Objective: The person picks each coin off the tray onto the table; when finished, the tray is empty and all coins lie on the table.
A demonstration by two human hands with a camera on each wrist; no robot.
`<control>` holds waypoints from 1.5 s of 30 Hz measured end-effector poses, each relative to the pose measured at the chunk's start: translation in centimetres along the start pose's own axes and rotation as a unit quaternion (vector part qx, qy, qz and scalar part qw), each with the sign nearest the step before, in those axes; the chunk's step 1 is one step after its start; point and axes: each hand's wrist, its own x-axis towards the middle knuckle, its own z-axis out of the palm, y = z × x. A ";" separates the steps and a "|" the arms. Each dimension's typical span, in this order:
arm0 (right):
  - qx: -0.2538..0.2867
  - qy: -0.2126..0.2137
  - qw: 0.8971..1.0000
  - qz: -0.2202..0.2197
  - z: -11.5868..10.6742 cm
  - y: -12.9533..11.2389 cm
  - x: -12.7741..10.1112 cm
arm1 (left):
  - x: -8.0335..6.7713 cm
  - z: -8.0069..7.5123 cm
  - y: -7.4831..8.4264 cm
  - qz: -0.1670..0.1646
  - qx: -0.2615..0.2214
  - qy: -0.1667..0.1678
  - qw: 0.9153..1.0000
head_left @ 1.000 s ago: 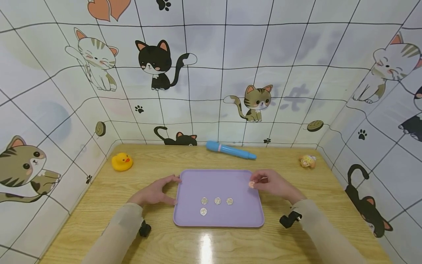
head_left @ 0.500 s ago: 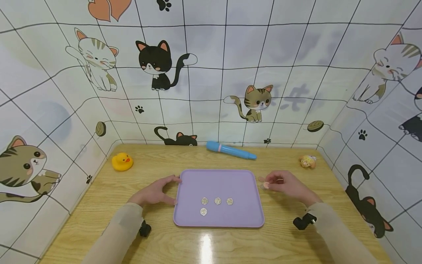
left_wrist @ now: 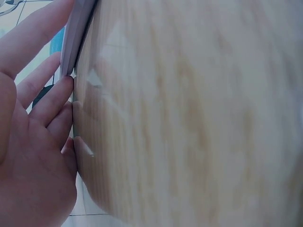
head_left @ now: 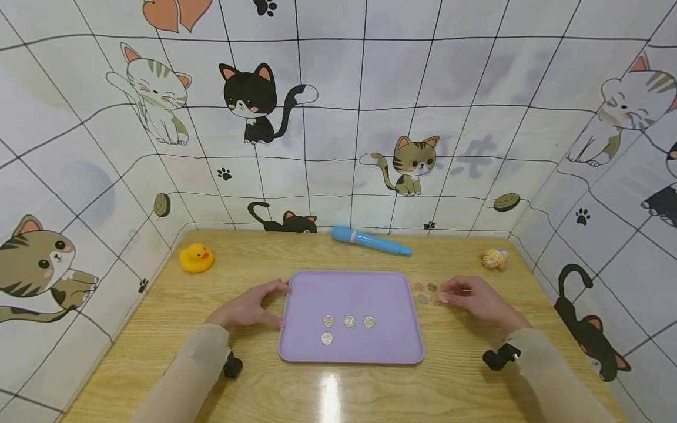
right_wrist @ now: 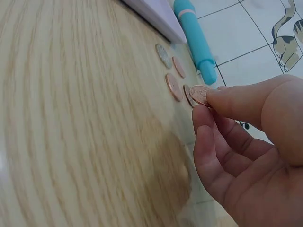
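Observation:
My right hand pinches a copper coin between thumb and fingertips, just above the table right of the tray. Close by lie a silver coin, two copper coins and a darker coin, partly behind the held one. The lilac tray bears several silver coins: three in a row, the middle one among them, and a single coin below the leftmost. With fingers spread, my left hand touches the tray's left edge; the left wrist view shows its fingertips at the tray rim.
Behind the tray lies a blue marker-like stick. A yellow rubber duck stands at the back left of the wooden table, and a small yellow figurine at the back right. Cat-patterned walls enclose the table's back and sides.
My right hand has moved rightward from the tray's right edge, still pinching a copper coin. Loose coins on the table that it hid now show. My left hand has stayed at the tray.

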 end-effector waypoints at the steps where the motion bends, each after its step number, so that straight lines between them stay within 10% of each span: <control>1: -0.002 0.002 1.000 0.003 0.0 0.1 0.0 | 0.0 0.0 0.0 0.000 -0.001 0.000 1.000; 45: -0.113 0.013 0.994 0.007 0.4 0.3 -0.1 | -0.1 0.0 0.4 -0.021 -0.013 0.002 1.000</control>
